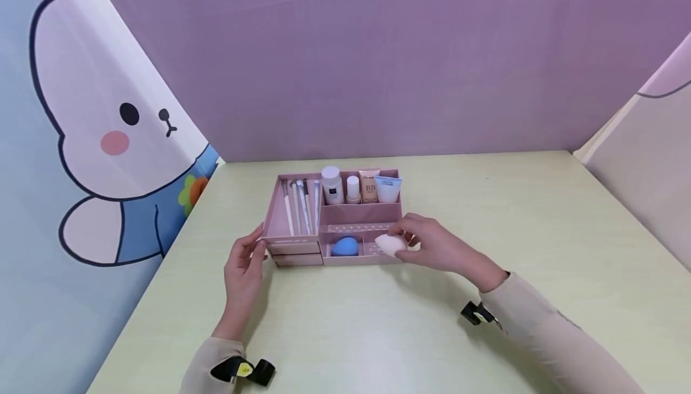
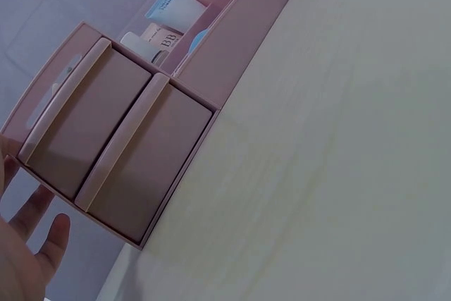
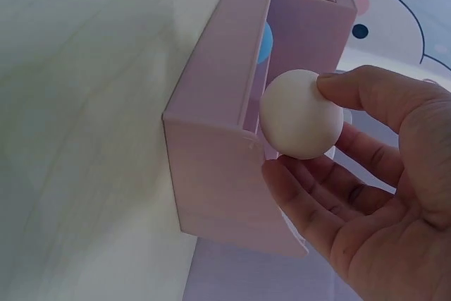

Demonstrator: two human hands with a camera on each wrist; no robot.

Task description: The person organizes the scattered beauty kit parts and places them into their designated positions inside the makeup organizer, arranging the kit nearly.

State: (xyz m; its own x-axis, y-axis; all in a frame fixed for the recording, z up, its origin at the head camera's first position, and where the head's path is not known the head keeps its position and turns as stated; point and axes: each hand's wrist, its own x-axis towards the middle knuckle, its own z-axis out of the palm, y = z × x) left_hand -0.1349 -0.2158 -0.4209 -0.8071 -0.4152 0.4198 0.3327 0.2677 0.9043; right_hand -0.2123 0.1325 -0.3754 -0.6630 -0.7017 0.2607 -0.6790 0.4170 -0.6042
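Note:
A pink makeup organizer (image 1: 360,214) stands on the table. My right hand (image 1: 432,243) pinches a white makeup sponge (image 3: 301,114) between thumb and fingers, above the front right compartment. In the front compartment beside it lies a blue makeup sponge (image 1: 345,246). My left hand (image 1: 245,271) is at the organizer's left front corner, its fingertips touching or very near the side. In the left wrist view its fingers (image 2: 53,244) are extended, and two drawers (image 2: 144,153) are closed.
Several makeup brushes (image 1: 300,207) lie in the left tray. Along the back row stand a white-capped bottle (image 1: 332,187), a smaller bottle (image 1: 353,189), a BB cream tube (image 1: 369,187) and a light blue and white tube (image 1: 388,190). A purple backdrop (image 1: 378,70) rises behind the table (image 1: 367,334).

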